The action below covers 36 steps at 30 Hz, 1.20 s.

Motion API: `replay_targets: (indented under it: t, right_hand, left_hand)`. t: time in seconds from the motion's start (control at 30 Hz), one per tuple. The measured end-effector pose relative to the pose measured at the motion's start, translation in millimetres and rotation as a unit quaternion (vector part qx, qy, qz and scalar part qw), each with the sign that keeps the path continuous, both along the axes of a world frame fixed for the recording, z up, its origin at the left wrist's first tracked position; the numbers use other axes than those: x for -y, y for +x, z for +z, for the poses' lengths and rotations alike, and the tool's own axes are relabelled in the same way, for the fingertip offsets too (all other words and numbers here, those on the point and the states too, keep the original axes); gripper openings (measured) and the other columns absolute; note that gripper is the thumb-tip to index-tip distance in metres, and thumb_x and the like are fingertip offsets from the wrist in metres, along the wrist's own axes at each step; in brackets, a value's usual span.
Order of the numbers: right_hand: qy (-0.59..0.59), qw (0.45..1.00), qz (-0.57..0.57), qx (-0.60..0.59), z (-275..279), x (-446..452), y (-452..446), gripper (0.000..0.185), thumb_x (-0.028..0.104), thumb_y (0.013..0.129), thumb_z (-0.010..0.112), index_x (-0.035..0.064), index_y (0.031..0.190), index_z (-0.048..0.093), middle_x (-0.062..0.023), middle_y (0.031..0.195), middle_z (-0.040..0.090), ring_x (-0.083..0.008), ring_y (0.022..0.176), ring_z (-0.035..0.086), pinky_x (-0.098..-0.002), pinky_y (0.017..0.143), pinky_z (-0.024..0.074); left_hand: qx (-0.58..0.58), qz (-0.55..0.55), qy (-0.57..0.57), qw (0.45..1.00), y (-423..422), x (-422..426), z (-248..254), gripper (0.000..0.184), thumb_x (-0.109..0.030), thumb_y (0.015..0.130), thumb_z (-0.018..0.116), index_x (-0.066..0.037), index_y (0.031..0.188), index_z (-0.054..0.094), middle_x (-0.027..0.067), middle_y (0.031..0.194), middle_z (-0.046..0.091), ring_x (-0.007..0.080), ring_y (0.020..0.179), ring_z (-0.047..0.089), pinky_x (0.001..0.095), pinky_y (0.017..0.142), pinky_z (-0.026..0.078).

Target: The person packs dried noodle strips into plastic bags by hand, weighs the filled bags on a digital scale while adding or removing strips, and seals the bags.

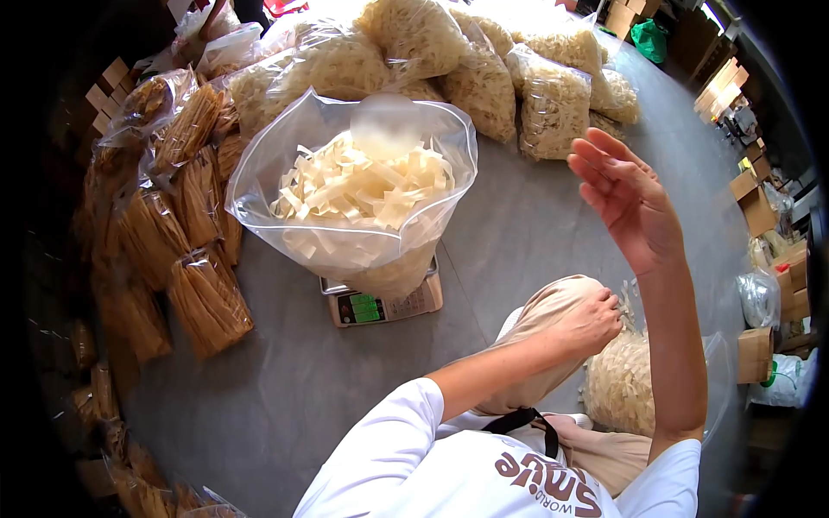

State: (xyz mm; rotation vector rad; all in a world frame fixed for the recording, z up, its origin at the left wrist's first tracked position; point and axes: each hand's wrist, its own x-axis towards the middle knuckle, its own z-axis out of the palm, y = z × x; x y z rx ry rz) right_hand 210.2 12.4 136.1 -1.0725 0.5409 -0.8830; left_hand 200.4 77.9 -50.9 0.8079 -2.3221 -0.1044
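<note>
While one open bag (337, 259) of pale strips (367, 190) stands on one scale (421, 302) on the floor (285, 388), the one raised right hand (635, 203) has its fingers (591, 154) released; the one left hand (589, 321) lies over one knee (553, 298), fingers (611, 307) curled, whether grasping I cannot tell.

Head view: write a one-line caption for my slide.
Open bag of pale strips on a scale, right hand raised, left hand by the knee.
</note>
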Motion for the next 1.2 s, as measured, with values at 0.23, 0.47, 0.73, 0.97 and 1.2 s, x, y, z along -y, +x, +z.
replay_targets:
  t: [0.23,0.47,0.73,0.97,1.2]
  right_hand:
    - [0.043,0.993,-0.113,0.0,-21.3,14.5,-52.0,0.033,0.003,0.087,0.051,0.0003,0.121,0.054,-0.0109,0.111,0.063,-0.0178,0.1,0.063,-0.0269,0.079,0.0548]
    - [0.038,0.984,-0.171,-0.022,-33.5,13.6,-90.8,0.032,0.004,0.087,0.052,0.0025,0.119,0.056,-0.0091,0.108,0.065,-0.0157,0.098,0.063,-0.0254,0.077,0.0536]
    - [0.074,0.933,-0.329,-0.127,-131.7,16.1,-205.8,0.027,0.004,0.088,0.053,0.0039,0.115,0.056,-0.0069,0.107,0.063,-0.015,0.096,0.063,-0.026,0.076,0.0523]
    - [0.364,0.838,-0.365,-0.177,-333.3,-63.2,-280.1,0.04,0.002,0.083,0.056,0.0003,0.122,0.047,-0.0075,0.099,0.058,-0.0178,0.086,0.062,-0.0321,0.072,0.054]
    - [0.117,0.67,-0.149,-0.718,-458.2,-119.6,-291.5,0.075,-0.005,0.072,0.062,0.0078,0.138,0.028,-0.0213,0.127,0.042,-0.0351,0.119,0.046,-0.0388,0.091,0.0474]
  left_hand:
    - [0.04,-0.008,0.023,0.999,-0.3,-1.6,4.0,0.012,-0.019,0.069,0.061,-0.007,0.072,0.065,0.0033,0.08,0.063,0.0204,0.092,0.052,0.0324,0.089,0.037]
    - [0.1,0.012,-0.004,0.995,8.3,-4.0,14.8,0.013,-0.02,0.07,0.06,-0.009,0.073,0.065,0.0014,0.079,0.062,0.0182,0.09,0.052,0.0306,0.086,0.04]
    - [0.017,0.01,0.053,0.998,26.7,5.6,17.6,0.013,-0.012,0.071,0.061,-0.004,0.081,0.062,0.0054,0.097,0.064,0.0211,0.105,0.056,0.038,0.094,0.04]
    - [0.029,0.03,0.085,0.995,25.5,13.3,23.7,0.01,-0.008,0.073,0.061,-0.006,0.083,0.064,0.0047,0.096,0.066,0.0227,0.103,0.058,0.0384,0.093,0.04]
    - [0.083,0.043,0.118,0.989,6.9,18.2,32.6,0.013,-0.008,0.071,0.064,-0.006,0.084,0.063,0.0057,0.096,0.066,0.0249,0.101,0.058,0.041,0.091,0.04]
